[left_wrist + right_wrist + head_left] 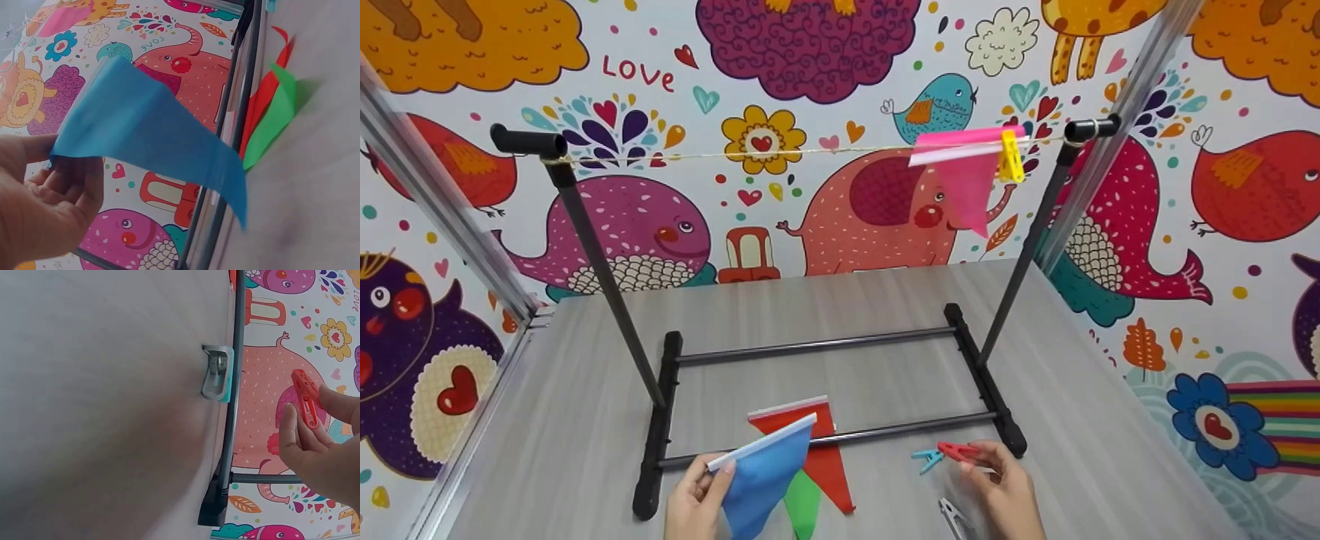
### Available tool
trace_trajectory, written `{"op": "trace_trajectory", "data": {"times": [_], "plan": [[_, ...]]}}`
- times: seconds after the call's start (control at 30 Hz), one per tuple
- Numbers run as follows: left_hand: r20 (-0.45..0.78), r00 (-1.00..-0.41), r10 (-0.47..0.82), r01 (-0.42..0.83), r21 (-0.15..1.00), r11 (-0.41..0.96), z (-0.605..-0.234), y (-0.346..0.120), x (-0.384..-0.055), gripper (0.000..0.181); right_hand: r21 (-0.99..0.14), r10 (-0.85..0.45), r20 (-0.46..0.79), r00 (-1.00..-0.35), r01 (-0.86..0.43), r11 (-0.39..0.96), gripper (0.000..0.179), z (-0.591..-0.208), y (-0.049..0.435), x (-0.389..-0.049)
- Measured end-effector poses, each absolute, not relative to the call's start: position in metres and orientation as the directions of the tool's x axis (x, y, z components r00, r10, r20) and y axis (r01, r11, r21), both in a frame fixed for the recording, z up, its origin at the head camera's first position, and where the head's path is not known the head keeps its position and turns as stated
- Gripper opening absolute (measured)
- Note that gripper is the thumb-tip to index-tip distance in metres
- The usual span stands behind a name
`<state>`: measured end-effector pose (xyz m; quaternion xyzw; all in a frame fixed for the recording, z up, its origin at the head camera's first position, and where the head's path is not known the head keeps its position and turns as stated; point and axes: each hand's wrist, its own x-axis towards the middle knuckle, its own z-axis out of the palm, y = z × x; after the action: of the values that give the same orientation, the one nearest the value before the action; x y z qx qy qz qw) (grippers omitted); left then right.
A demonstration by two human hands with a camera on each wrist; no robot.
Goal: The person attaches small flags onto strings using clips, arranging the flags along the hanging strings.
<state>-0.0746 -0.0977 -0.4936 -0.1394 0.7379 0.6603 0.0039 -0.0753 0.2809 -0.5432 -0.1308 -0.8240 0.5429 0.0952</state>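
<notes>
My left hand (pixel 699 495) pinches the white-edged end of a blue triangular pennant (pixel 769 472), which hangs down from the fingers. In the left wrist view the blue pennant (pixel 140 118) spreads out from the left hand (pixel 56 197). My right hand (pixel 1003 487) holds a red clothespin (pixel 958 451) between thumb and fingers, also plain in the right wrist view. Just left of it a light blue clothespin (pixel 930 457) lies on the table, and a grey clothespin (pixel 952 517) lies nearer. A red pennant (pixel 831 472) and a green pennant (pixel 802 502) lie behind the blue one.
A black rack (pixel 825 347) stands on the table (pixel 810 300), with a string (pixel 675 157) tied between its two posts. Near the right post a pink pennant (pixel 960 176) hangs on the string, held by a yellow clothespin (pixel 1011 157). Patterned walls enclose the table.
</notes>
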Motion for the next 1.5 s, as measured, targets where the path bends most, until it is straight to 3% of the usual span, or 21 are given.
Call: {"op": "trace_trajectory", "data": {"times": [0.27,0.73,1.13,1.5], "plan": [[-0.078,-0.971,-0.224,-0.134,0.960,0.246,-0.474,-0.106,-0.082,0.028,-0.941,0.367,0.014,-0.930,0.112,0.319,0.035,-0.536,0.280,-0.076],[0.090,-0.969,-0.230,0.034,0.971,0.236,-0.438,-0.104,-0.090,0.021,-0.933,0.372,-0.025,-0.928,0.155,0.326,0.043,-0.522,0.281,-0.079],[0.133,-0.958,-0.255,0.069,0.967,0.246,-0.431,-0.101,-0.091,0.022,-0.943,0.321,0.073,-0.944,0.039,0.329,0.037,-0.489,0.284,-0.091],[0.181,-0.953,-0.242,0.122,0.963,0.238,-0.421,-0.103,-0.095,0.023,-0.908,0.279,0.173,-0.944,-0.044,0.416,0.035,-0.454,0.288,-0.098]]}}
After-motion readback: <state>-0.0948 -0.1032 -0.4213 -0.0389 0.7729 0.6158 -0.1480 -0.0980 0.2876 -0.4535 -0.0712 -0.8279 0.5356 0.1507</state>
